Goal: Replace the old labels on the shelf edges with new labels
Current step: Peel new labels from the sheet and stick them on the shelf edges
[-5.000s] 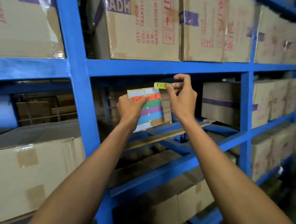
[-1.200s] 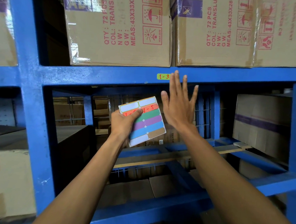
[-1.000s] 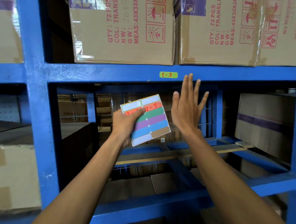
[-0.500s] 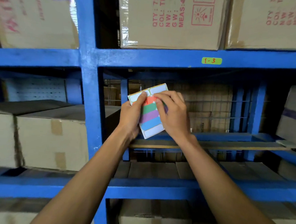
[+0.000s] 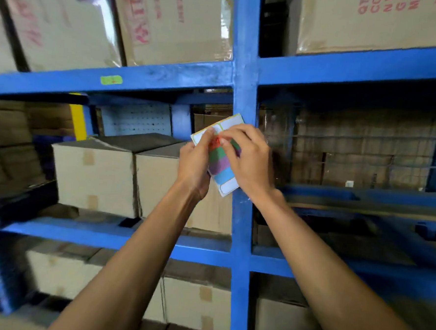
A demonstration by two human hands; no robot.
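A sheet of coloured labels (image 5: 224, 170) is held up before the blue shelf upright (image 5: 244, 90). The left hand (image 5: 195, 163) grips its left edge; the right hand (image 5: 248, 159) pinches at the orange label near the top. A green label (image 5: 111, 79) sits on the shelf edge (image 5: 166, 76) up left.

cardboard boxes (image 5: 93, 175), yellow post (image 5: 78, 122), perforated panel (image 5: 135, 119)

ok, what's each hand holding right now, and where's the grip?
Left hand holds the sticker label sheet by its left edge. Right hand has a fingertip grip at the orange label near the top, apparently peeling it.
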